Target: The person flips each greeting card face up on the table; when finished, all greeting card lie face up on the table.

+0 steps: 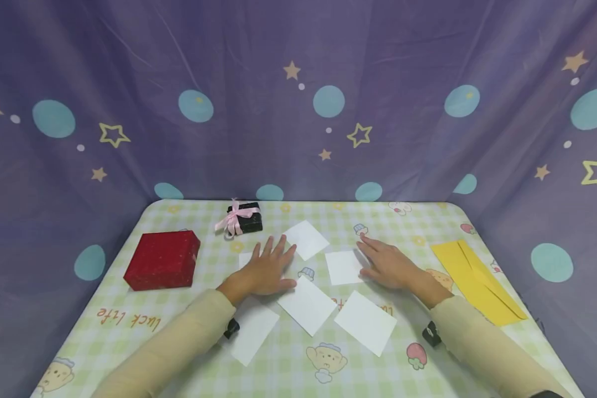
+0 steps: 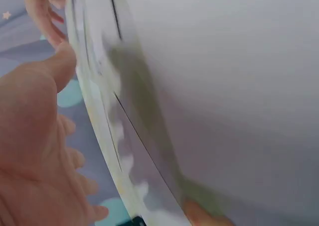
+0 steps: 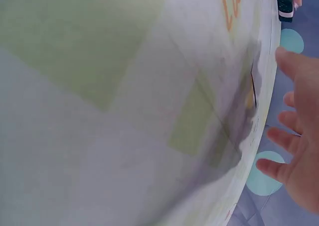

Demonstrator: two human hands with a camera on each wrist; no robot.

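Several white paper cards lie spread over the middle of the table, among them a centre card [image 1: 308,305], a far card [image 1: 307,240] and a lower-right card [image 1: 366,323]. My left hand [image 1: 266,271], fingers spread, is over the left cards and partly hides one. In the left wrist view its palm [image 2: 30,151] shows no object in it. My right hand [image 1: 389,265] extends over the right edge of another card [image 1: 343,267], its fingers fairly straight. The right wrist view also shows that hand [image 3: 304,131] holding nothing; whether either hand touches a card I cannot tell.
At the left stands a red box [image 1: 161,260]. Farther back sits a small black box [image 1: 250,218] with a pink ribbon bow [image 1: 235,216]. A yellow envelope [image 1: 477,282] lies along the right side of the checked tablecloth [image 1: 144,354]. Purple curtain [image 1: 258,132] surrounds the table's back and sides.
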